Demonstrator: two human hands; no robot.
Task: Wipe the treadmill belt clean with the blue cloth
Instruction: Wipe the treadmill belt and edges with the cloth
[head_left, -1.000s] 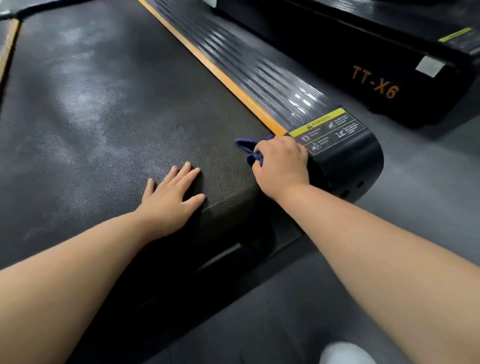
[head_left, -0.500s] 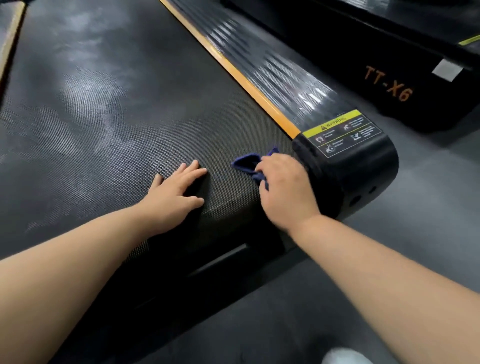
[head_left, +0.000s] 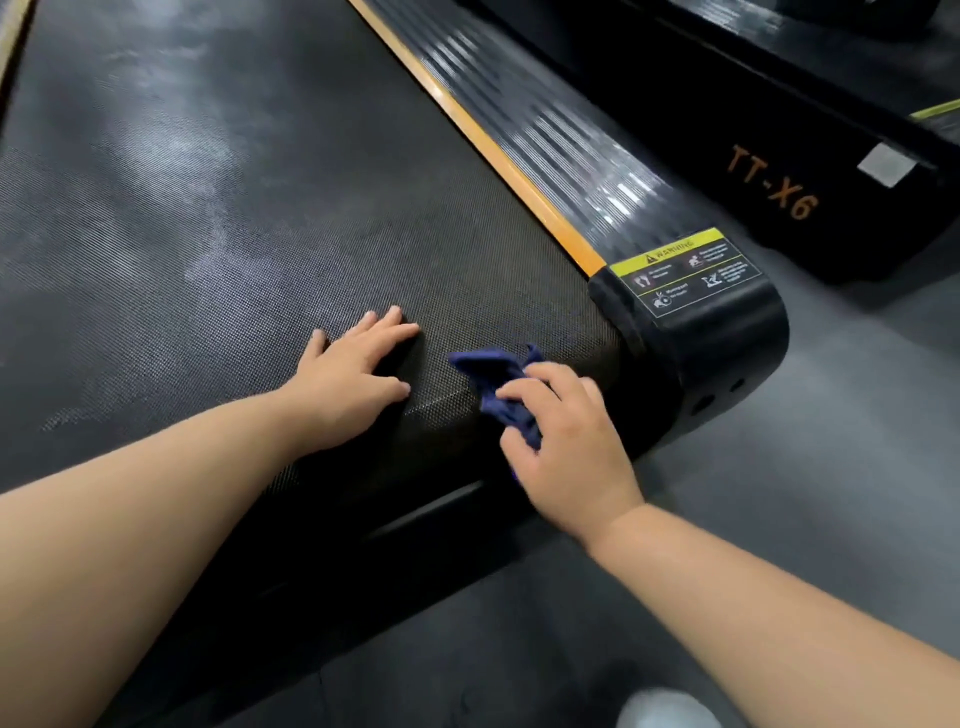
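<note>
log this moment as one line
task: belt wipe, near end | right hand: grips blue cloth on treadmill belt | left hand: flat on belt | pale smudges further up belt

Grey floor (head_left: 857, 415); second black treadmill (head_left: 675, 119) right.

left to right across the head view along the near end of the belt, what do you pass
treadmill belt → left hand → blue cloth → right hand → black end cap → grey floor
</note>
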